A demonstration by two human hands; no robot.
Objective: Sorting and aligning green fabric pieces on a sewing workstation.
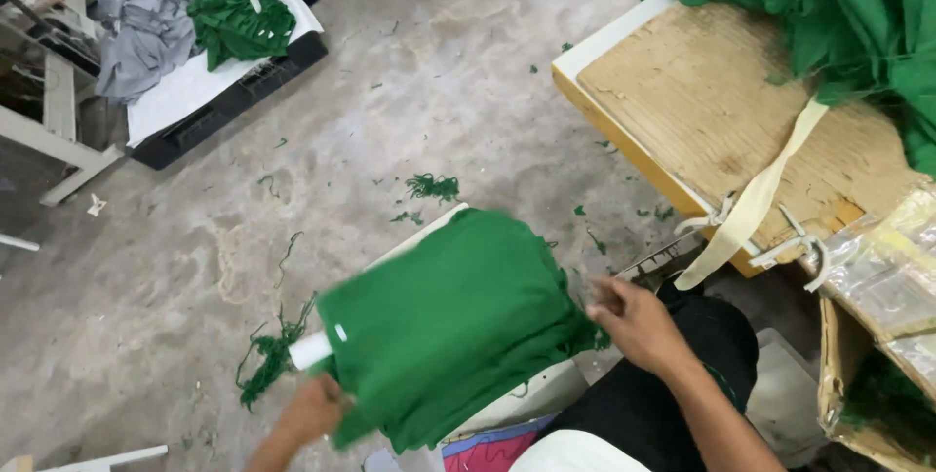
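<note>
Stacking step, by the look of it: your left hand [314, 412] grips the near edge of the green stack [448, 321] (lying beside your knee, above the floor [390, 121]). Right hand [634, 321] rests half-open at its right edge, holding nothing. Next: square the edges with both hands.

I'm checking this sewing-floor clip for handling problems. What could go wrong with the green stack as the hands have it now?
1. The stack of green fabric pieces overhangs its white support; only the left hand grips its near corner, while the right hand is at its far edge, so layers might slide off.
2. The concrete floor looks dusty and strewn with green thread scraps, so fallen pieces would likely get dirty.
3. The pale strap dangles off the wooden table near the right hand and could snag.
</note>
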